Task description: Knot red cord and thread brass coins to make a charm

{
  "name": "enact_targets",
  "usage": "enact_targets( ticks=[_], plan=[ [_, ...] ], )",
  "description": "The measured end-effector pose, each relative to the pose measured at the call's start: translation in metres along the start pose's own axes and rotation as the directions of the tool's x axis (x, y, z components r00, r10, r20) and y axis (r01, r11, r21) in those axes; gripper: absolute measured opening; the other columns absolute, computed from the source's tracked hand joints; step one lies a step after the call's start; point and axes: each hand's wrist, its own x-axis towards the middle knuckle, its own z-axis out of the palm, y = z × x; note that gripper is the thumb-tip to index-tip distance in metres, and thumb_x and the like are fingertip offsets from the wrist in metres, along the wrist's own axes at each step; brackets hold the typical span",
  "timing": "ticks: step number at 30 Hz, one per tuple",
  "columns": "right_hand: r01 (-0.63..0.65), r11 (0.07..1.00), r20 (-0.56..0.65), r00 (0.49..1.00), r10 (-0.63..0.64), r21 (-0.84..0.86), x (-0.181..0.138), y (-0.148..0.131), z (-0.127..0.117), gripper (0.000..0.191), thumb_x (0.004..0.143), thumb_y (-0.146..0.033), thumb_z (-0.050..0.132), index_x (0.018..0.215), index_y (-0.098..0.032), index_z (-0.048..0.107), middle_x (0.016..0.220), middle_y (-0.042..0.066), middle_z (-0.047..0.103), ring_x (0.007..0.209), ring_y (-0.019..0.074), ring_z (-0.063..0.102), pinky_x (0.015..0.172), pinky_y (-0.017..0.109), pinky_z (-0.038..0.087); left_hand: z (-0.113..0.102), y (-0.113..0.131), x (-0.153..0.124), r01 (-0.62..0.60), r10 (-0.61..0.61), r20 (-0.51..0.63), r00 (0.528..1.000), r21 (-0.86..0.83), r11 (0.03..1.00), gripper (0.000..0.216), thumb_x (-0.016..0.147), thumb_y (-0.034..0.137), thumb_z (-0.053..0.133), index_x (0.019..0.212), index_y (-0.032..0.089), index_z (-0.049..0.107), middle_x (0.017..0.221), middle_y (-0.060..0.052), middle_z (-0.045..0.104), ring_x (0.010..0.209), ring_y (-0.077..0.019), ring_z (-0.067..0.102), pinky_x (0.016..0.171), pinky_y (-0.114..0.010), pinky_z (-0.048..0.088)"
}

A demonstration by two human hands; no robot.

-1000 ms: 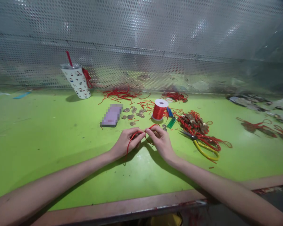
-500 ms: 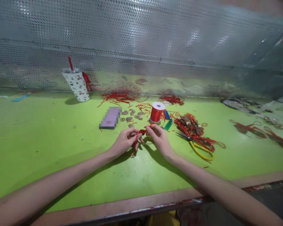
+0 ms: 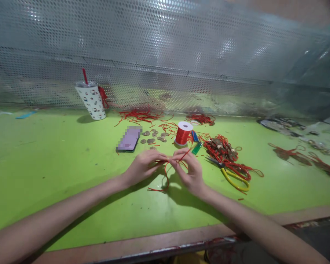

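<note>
A thin red cord [image 3: 167, 179] is pinched between my two hands just above the green table. My left hand [image 3: 143, 167] is closed on it, fingertips pressed together and pointing right. Fingertip to fingertip with it, my right hand [image 3: 189, 170] also pinches the cord. One end sticks up past the right fingers, and a loop hangs down with its loose ends to the left. Beyond the hands stands a spool of red cord [image 3: 182, 135]. Several brass coins [image 3: 151, 140] lie behind my left hand. Whether a coin is between the fingers is hidden.
Yellow-handled scissors [image 3: 233, 179] lie right of my hands, beside a pile of corded coins [image 3: 221, 148]. A blurred phone [image 3: 129, 138], a patterned cup with straw [image 3: 92, 101], two lighters [image 3: 197, 148] and red cord scraps [image 3: 139, 115] are farther back. A perforated metal panel [image 3: 159, 55] borders the table.
The bunched red cord at my left fingers has been drawn out into a hanging loop. My fingertips have come together, and a cord end now points up beside my right hand.
</note>
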Motion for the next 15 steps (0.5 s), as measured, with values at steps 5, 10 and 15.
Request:
enact_targets(
  ticks=[5, 10, 15],
  plan=[
    [0.119, 0.984, 0.439, 0.883, -0.166, 0.133, -0.012, -0.011, 0.0, 0.009, 0.087, -0.031, 0.07, 0.094, -0.026, 0.073, 0.08, 0.004, 0.071, 0.071, 0.0202, 0.064, 0.068, 0.037, 0.052, -0.012, -0.018, -0.001, -0.167, 0.224, -0.085, 0.971, 0.431, 0.887, 0.023, 0.089, 0.017, 0.067, 0.104, 0.032, 0.078, 0.09, -0.005, 0.071, 0.088, -0.0215, 0.061, 0.084, -0.038, 0.047],
    [-0.131, 0.971, 0.542, 0.84, 0.003, 0.198, -0.003, -0.015, -0.012, 0.04, 0.09, -0.063, 0.058, 0.106, -0.029, 0.071, 0.095, 0.007, 0.073, 0.088, 0.026, 0.067, 0.084, 0.045, 0.052, -0.02, -0.024, 0.001, -0.169, 0.179, -0.001, 0.984, 0.324, 0.931, 0.025, 0.087, 0.019, 0.067, 0.102, 0.036, 0.078, 0.088, -0.003, 0.076, 0.082, -0.0211, 0.064, 0.088, -0.04, 0.043],
    [-0.421, 0.907, 0.262, 0.873, 0.412, -0.025, 0.026, -0.001, -0.019, 0.032, 0.098, -0.052, 0.052, 0.099, -0.025, 0.07, 0.103, 0.007, 0.07, 0.1, 0.0253, 0.063, 0.094, 0.044, 0.047, -0.022, -0.022, 0.004, -0.008, -0.009, 0.069, 0.998, 0.237, 0.971, 0.02, 0.087, 0.027, 0.066, 0.099, 0.036, 0.079, 0.097, -0.003, 0.079, 0.091, -0.024, 0.067, 0.097, -0.044, 0.04]
  ],
)
